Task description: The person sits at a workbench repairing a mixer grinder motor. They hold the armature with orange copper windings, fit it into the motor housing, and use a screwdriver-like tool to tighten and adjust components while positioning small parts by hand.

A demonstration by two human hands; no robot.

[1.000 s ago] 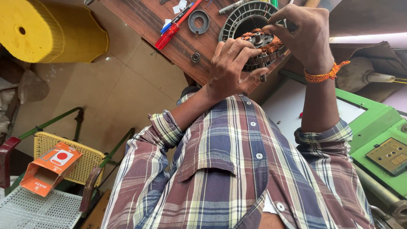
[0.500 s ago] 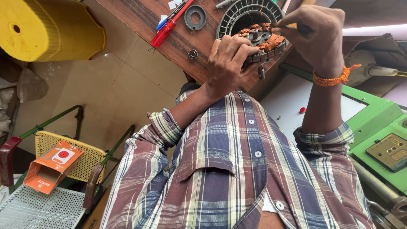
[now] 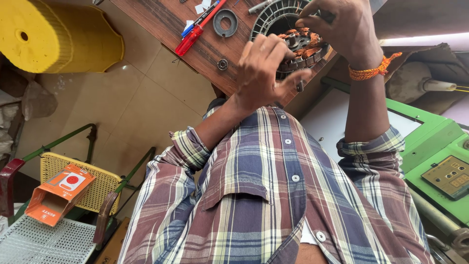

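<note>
Nearest, the left hand (image 3: 261,73) clamps the motor winding (image 3: 300,46) at the bench (image 3: 161,19) edge, the right hand (image 3: 337,24) beyond pinches its copper wire, which I judge could snap if tugged hard.

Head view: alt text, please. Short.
Both hands work on a copper-wound motor stator on a wooden table: left hand grips its rim, right hand pinches at the windings. Plaid shirt fills the foreground.
</note>
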